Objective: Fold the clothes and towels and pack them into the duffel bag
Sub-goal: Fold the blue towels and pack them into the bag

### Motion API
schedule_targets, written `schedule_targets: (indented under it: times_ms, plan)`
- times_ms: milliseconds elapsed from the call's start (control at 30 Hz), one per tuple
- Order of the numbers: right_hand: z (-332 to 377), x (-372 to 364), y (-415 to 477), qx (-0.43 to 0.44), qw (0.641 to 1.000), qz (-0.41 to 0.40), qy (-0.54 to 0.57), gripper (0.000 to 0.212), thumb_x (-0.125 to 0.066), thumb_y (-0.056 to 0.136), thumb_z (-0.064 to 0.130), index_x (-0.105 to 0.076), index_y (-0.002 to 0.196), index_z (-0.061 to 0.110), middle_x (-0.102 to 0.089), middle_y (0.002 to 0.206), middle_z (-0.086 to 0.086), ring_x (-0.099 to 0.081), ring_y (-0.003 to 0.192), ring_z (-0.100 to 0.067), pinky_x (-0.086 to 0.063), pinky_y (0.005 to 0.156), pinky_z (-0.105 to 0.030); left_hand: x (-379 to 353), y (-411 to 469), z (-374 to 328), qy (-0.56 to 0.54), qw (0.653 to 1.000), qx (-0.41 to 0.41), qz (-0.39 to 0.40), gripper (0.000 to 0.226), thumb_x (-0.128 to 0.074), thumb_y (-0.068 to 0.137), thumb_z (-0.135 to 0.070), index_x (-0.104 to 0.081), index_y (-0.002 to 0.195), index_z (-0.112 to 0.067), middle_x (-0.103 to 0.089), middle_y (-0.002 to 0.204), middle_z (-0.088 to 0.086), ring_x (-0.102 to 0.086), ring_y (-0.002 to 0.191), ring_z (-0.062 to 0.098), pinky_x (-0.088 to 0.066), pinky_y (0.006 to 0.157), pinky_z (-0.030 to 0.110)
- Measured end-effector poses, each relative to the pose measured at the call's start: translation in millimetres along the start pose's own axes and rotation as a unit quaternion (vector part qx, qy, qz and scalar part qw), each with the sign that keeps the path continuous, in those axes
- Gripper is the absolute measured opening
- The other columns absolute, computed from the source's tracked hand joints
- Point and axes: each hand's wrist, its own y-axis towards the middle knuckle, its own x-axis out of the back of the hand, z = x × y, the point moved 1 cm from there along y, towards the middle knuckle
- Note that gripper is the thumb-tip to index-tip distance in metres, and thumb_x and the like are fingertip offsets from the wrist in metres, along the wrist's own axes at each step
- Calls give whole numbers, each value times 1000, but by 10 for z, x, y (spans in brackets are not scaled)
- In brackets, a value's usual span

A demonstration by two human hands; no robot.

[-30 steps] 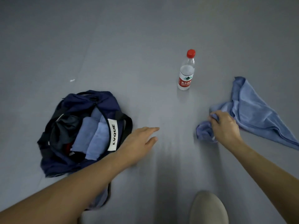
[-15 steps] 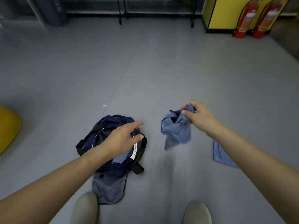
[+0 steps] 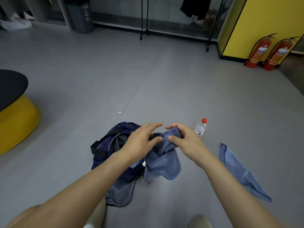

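Our right hand (image 3: 184, 140) grips a soft, crumpled blue towel (image 3: 162, 163) over the floppy dark duffel bag (image 3: 105, 145) on the floor (image 3: 164, 88). Our left hand (image 3: 139, 140) is straight-fingered, touching the towel. Our arms hide part of the bag.

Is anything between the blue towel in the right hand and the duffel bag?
Nothing visible stands between. The blue towel hangs from the right hand beside the duffel bag; the left hand is above the bag's opening.

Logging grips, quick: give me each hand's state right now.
Left hand: open, fingers straight, by the top edge of the blue towel.
Right hand: closed, holding the blue towel.
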Motion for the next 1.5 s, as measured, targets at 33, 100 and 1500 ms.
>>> schedule_targets:
  times_ms: [33, 100, 1500]
  plan:
    - [8, -61, 10, 13, 1000, 6, -3, 31, -65, 89, 1, -68, 107, 26, -71, 103, 4, -67, 98, -19, -57, 87, -39, 19, 7, 27, 7, 1000, -6, -2, 43, -61, 94, -39, -52, 136, -44, -59, 124, -19, -60, 101, 2, -49, 93, 29]
    - [30, -164, 62, 25, 1000, 4, 8, 32, -67, 89, 2, -68, 105, 30, -72, 97, 13, -67, 91, -10, -56, 81, -32, 79, 30, 80, 11, 1000, -5, 4, 25, -60, 94, -36, -64, 118, -41, -65, 107, -17, -61, 94, 3, -51, 86, 33]
    - [-104, 16, 287, 9, 988, -88, -126, 14, -52, 85, 30, -65, 83, 34, -66, 78, 11, -61, 78, -16, -53, 76, -48, -3, 322, -263, -147, 984, -16, -99, 11, -62, 97, -32, -70, 91, -34, -71, 81, -14, -66, 79, 7, -56, 75, 42]
